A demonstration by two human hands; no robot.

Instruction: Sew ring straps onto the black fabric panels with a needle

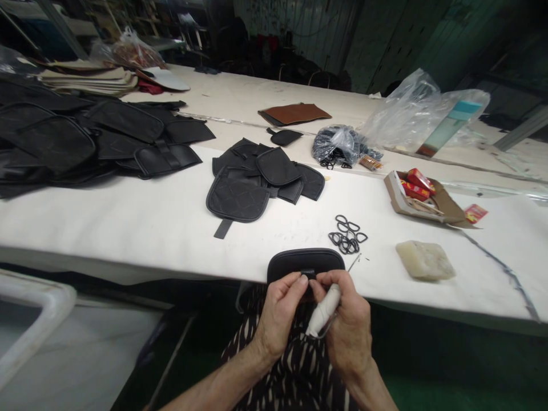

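Head view: worktable crossing the frame; both hands meet at its near edge, lower centre.
Piece in hand: black padded piece with a short tab, lower centre, at the table edge, its lower part hidden by the hands.
Left hand: thumb and forefinger closed in a pinch on the piece by its tab; the other fingers curled.
Right hand: curled round a white-wrapped handle with a thin metal shaft pointing up and right; thumb and forefinger meet near the tab. Whether they grip it cannot be told.
Black rings: loose cluster, right of centre, just beyond the piece.
Black pieces: small group at centre; larger pile at upper left.
Pale block: right of the frame, apart from both hands.
Progress: judged partway through one piece, the tab apparently being worked. No ring can be made out on any visible piece; many pieces and several rings seem left, and no finished stack is identifiable.
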